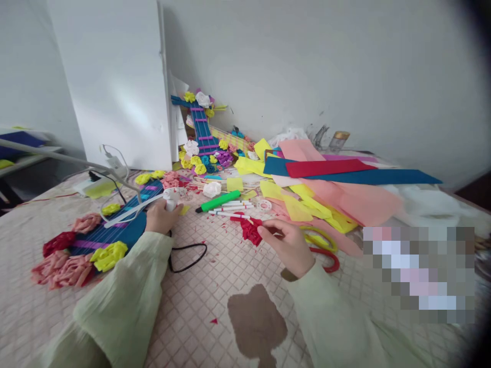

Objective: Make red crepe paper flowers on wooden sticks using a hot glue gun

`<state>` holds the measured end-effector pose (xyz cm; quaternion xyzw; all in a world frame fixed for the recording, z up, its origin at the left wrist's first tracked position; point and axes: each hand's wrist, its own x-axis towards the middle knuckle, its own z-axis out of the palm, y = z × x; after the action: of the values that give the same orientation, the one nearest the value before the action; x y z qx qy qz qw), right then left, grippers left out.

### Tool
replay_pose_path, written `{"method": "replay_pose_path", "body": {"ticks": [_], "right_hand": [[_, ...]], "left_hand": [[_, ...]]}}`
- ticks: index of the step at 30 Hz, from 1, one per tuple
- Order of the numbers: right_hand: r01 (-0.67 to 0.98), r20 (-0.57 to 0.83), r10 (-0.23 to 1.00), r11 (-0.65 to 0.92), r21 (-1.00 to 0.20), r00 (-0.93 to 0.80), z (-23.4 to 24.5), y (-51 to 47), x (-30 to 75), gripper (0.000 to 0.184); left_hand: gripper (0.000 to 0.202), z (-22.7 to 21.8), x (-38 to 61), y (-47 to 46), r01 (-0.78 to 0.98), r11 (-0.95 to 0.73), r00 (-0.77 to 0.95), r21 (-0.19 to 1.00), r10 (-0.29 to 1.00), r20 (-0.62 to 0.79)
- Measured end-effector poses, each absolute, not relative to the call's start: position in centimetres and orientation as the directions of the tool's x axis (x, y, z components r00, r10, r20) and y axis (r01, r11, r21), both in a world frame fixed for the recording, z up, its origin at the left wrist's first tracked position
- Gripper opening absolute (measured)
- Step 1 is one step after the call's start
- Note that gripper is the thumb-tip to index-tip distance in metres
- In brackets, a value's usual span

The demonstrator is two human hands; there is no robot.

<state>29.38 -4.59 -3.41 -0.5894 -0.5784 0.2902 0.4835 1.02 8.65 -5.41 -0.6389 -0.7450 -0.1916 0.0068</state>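
Observation:
My left hand is closed around a white hot glue gun, its body partly hidden by my fingers. A long whitish stick extends leftward from it, and a black cord loops on the table below. Between the thumb and fingers of my right hand is a red crepe paper flower, pinched at its right edge just above the table. Slim white pens and a green marker lie behind the flower. Beneath my left forearm rests a blue paper guitar shape with paper flowers.
Scissors with yellow and red handles lie right of my right hand. Crepe paper strips are heaped at the back right. Another flower-covered guitar shape leans against the wall. A white power strip sits at the left.

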Motion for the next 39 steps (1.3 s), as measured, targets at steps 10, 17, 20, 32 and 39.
{"method": "replay_pose_path", "body": {"ticks": [10, 17, 20, 32, 39], "right_hand": [[0.372, 0.182, 0.970, 0.111, -0.922, 0.161, -2.9, -4.9, 29.2, 0.018], [0.331, 0.127, 0.989, 0.095, -0.939, 0.075, -2.6, -5.9, 28.4, 0.018], [0.322, 0.127, 0.992, 0.117, -0.940, 0.009, -2.5, -6.3, 27.9, 0.016], [0.326, 0.142, 0.987, 0.161, -0.932, -0.081, -2.4, -6.9, 27.2, 0.014], [0.265, 0.090, 0.996, 0.081, -0.961, 0.022, -2.5, -7.1, 26.8, 0.009]], "left_hand": [[0.047, -0.7, 1.6, 2.4, 0.980, 0.097, -0.122, 0.175, 0.982, 0.141], [0.033, -1.9, 7.7, -1.9, 0.318, -0.365, 0.391, 0.875, 0.891, 0.230], [0.043, -2.7, 9.7, -3.6, 0.037, -0.145, 0.497, 0.989, 0.861, 0.107], [0.017, -3.1, 10.3, -4.9, -0.064, 0.102, 0.403, 0.993, 0.913, -0.068], [0.016, -3.2, 10.5, -5.2, -0.121, 0.087, 0.372, 0.989, 0.928, -0.036]]}}
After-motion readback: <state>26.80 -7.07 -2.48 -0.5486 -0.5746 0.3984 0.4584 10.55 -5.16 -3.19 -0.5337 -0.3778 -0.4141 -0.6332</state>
